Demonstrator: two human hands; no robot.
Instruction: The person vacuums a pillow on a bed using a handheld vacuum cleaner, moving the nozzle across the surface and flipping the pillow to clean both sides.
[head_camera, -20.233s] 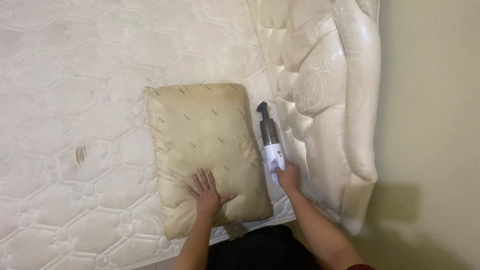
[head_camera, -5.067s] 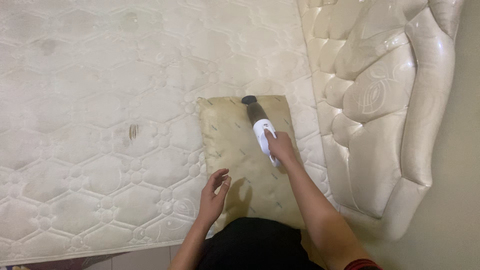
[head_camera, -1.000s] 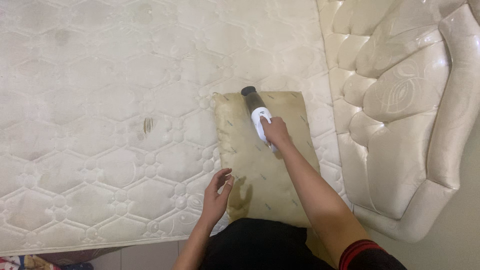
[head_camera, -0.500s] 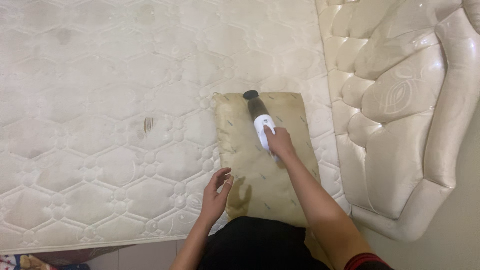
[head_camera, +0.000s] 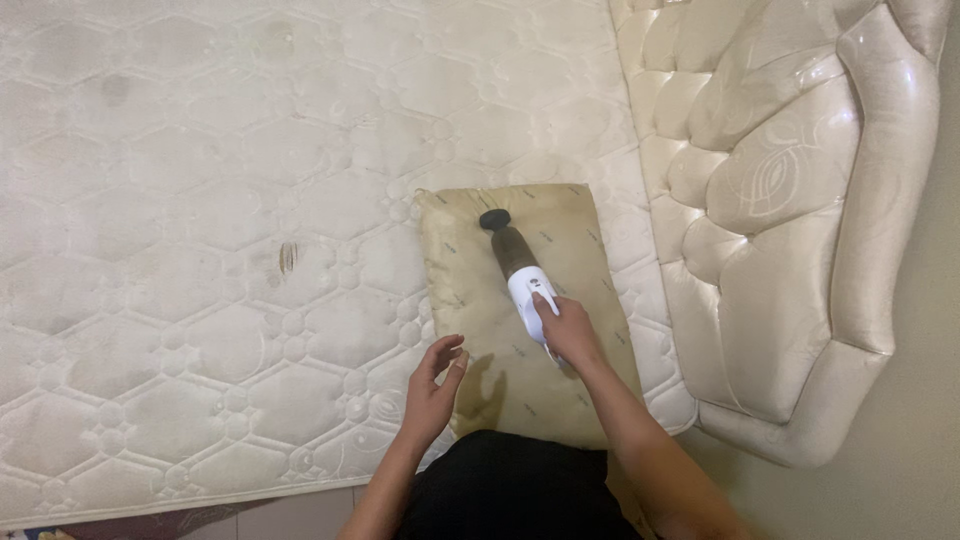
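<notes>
The handheld vacuum (head_camera: 520, 275) lies across the upper middle of the tan pillow (head_camera: 520, 310), its dark nozzle pressed to the fabric and pointing toward the pillow's far edge. My right hand (head_camera: 565, 330) is closed around its white handle. My left hand (head_camera: 432, 392) hovers open and empty, fingers loosely curled, at the pillow's near left edge. The pillow sits on the bare quilted mattress (head_camera: 220, 260), just left of the tufted headboard (head_camera: 770, 200).

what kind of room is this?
Most likely a bedroom: a bare quilted mattress with a tufted cream headboard against the wall, and a tan pillow on which the right hand holds a handheld vacuum.
</notes>
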